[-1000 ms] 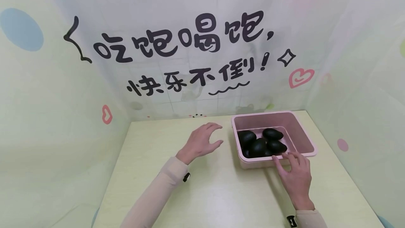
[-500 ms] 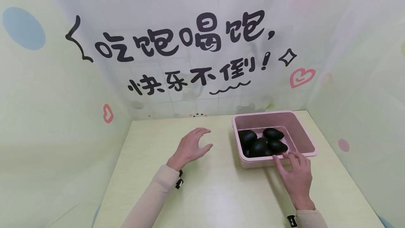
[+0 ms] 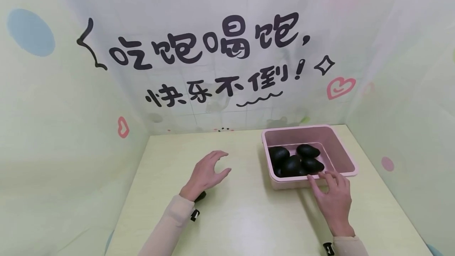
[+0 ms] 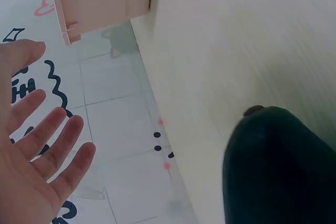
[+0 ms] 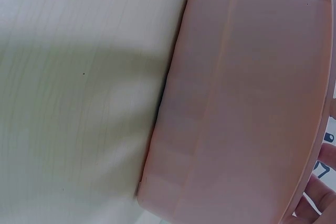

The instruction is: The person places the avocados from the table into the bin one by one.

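Note:
A pink plastic bin (image 3: 284, 184) stands at the back right, with several dark avocados (image 3: 291, 166) gathered toward its left side. My right hand (image 3: 333, 204) is at the bin's near rim, thumb and bent fingertips right on the edge. In the right wrist view the bin's outer wall (image 5: 252, 103) takes up most of the picture, and some fingers (image 5: 317, 190) show past its rim. To the left of the bin, my left hand (image 3: 204, 175) hovers above the table, holding nothing, its thumb and fingers spread apart. A dark avocado (image 4: 278, 166) lies below my left wrist, mostly hidden by the forearm in the head view.
The pale wooden table (image 3: 245, 216) is enclosed by printed fabric walls on the left, right and back. Black lettering (image 3: 206, 46) covers the back wall. Small black camera mounts (image 3: 194, 215) are strapped at both wrists.
My left hand has moved left and toward me, away from the bin, and part of the avocado beneath the wrist has come into view. My right hand stays at the rim.

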Demonstrator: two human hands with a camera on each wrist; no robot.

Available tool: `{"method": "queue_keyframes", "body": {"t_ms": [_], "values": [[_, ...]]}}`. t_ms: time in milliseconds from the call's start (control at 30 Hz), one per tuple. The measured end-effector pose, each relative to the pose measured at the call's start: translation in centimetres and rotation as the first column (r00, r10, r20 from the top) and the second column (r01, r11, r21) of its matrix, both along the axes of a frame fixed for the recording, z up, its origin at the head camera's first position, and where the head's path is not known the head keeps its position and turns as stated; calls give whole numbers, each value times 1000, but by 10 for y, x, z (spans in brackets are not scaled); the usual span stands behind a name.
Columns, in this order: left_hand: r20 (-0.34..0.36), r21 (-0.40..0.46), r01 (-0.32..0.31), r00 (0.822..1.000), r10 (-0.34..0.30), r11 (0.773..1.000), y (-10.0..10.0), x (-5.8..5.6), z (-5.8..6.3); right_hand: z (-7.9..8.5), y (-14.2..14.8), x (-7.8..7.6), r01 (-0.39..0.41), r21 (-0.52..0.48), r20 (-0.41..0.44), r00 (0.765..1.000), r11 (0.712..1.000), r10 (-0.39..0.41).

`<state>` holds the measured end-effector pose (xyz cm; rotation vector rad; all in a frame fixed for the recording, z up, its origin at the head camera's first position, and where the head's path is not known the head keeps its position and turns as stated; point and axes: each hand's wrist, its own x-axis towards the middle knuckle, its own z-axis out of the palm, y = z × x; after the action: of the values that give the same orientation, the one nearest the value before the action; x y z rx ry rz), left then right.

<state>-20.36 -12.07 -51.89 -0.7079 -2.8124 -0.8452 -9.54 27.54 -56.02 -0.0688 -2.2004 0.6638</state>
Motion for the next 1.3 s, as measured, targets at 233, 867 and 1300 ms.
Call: {"method": "queue_keyframes", "body": {"t_ms": [233, 867, 1300], "values": [[47, 29, -31, 998, 30, 999, -11, 8, -11, -1, 1, 1, -3, -11, 10, 1000, 1000, 4], [100, 25, -134, 986, 131, 991, -40, 29, -39, -1, 2, 2, -7, -9, -10, 1000, 1000, 7], [95, 19, -183, 979, 180, 983, -63, 43, -61, 2, 0, 1, -6, -15, -14, 1000, 1000, 6]]}}
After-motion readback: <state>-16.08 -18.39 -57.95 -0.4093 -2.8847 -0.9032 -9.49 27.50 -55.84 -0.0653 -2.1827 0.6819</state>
